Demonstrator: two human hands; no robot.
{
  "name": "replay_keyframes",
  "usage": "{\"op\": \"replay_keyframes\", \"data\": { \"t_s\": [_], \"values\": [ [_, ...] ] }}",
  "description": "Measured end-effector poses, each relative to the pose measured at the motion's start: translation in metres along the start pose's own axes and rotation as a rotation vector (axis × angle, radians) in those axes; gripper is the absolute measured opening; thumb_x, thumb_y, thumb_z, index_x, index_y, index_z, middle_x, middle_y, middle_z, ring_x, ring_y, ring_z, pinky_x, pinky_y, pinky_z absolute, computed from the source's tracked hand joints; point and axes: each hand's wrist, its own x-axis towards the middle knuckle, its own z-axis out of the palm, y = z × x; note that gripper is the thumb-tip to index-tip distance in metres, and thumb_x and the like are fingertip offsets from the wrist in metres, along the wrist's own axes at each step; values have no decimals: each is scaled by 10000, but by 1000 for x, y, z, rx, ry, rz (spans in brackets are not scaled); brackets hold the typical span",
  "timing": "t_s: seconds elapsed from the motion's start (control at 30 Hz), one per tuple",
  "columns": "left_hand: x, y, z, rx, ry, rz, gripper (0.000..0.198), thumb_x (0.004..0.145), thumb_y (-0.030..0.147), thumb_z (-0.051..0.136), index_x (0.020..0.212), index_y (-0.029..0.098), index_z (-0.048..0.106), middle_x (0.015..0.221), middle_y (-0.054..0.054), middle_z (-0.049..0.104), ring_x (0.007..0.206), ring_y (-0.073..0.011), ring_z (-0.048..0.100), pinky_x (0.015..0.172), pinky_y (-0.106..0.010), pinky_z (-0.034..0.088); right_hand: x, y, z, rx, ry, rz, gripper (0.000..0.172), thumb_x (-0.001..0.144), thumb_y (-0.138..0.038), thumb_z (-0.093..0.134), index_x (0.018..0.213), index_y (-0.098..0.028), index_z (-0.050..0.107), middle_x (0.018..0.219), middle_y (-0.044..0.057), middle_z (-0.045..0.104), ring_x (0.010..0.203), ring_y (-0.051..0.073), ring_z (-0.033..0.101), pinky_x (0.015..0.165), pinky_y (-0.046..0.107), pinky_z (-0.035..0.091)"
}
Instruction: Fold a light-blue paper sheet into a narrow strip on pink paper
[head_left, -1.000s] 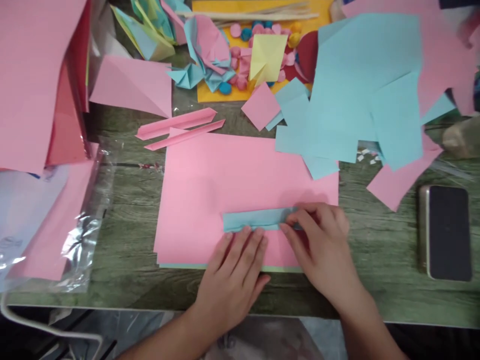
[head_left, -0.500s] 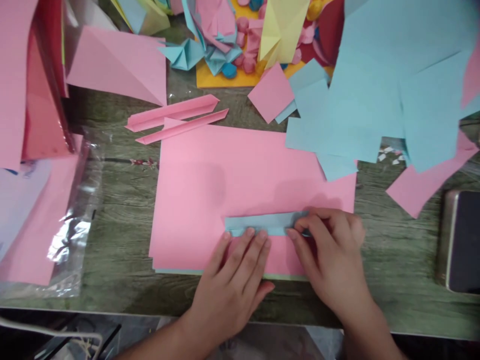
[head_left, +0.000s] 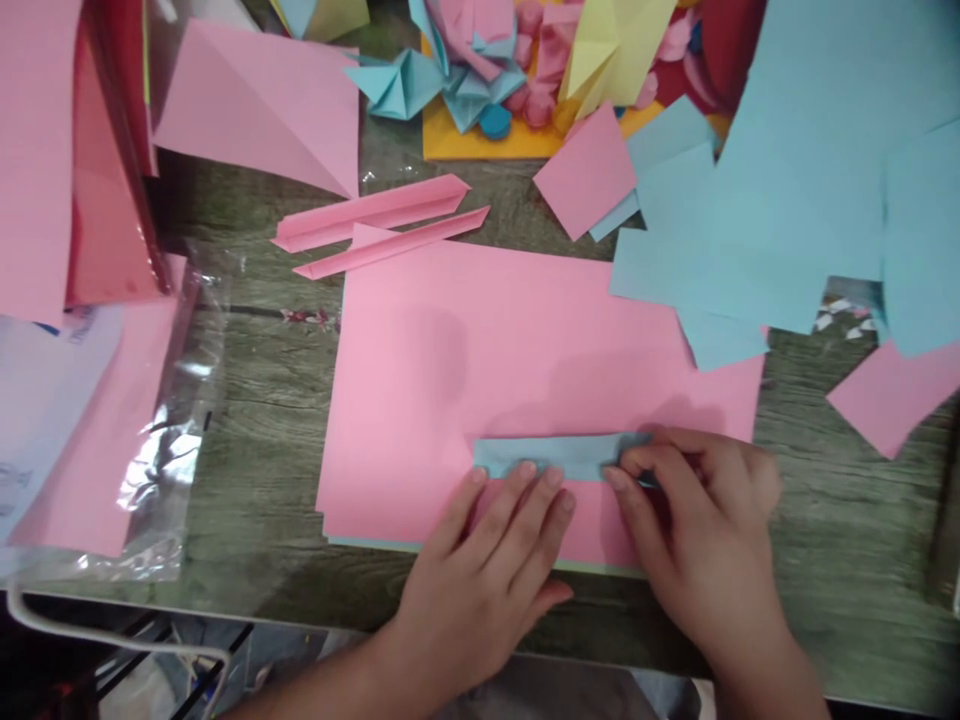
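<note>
A narrow folded strip of light blue paper (head_left: 555, 456) lies across the lower part of a stack of pink paper (head_left: 405, 400). My left hand (head_left: 491, 565) rests palm down with its fingers stretched and spread, the tips pressing the strip's lower edge from its left end to its middle. At the strip's right end, my right hand (head_left: 705, 520) pinches the paper between thumb and fingers, hiding that end. Two folded pink paper strips (head_left: 382, 225) lie side by side above the stack, partly over its upper left edge.
Large blue sheets (head_left: 787, 190) overlap the stack's upper right corner. A small pink square (head_left: 589, 175) lies beside them. Folded shapes and pink and blue bits cover a yellow sheet (head_left: 480, 145) at the back. On the left is a clear plastic bag (head_left: 169, 470) with pink paper.
The whole view has shifted, so things sit farther right in the picture. Both hands keep the same hold on the blue strip, with little visible movement.
</note>
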Motion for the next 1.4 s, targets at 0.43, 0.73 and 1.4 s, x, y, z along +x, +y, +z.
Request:
{"op": "replay_keyframes", "data": {
  "t_s": [0.43, 0.73, 1.4],
  "values": [
    [8, -14, -12, 32, -17, 54, 540, 912, 493, 359, 1349, 181, 418, 1454, -84, 366, 1319, -229, 331, 1047, -388, 280, 3, -3, -8, -148, -19, -84, 187, 865, -333, 513, 835, -164, 588, 950, 130, 569, 895, 286, 470, 730, 416, 341],
    [7, -19, -11, -44, 53, 67, 385, 900, 259, 469, 1261, 133, 512, 1419, -100, 419, 1268, -244, 401, 970, -382, 380, 11, -40, -7, -173, -61, -114, 141, 876, -294, 504, 872, -169, 570, 828, 83, 611, 815, 245, 471, 766, 405, 321],
    [-21, -30, -9, -104, 166, -177, 442, 859, 305, 545, 1273, 156, 507, 1328, -94, 529, 1267, -248, 421, 1085, -443, 270, 17, -54, 8, -140, -89, -172, 160, 883, -261, 472, 745, -213, 538, 733, 48, 546, 736, 225, 407, 696, 369, 268]
  ]
}}
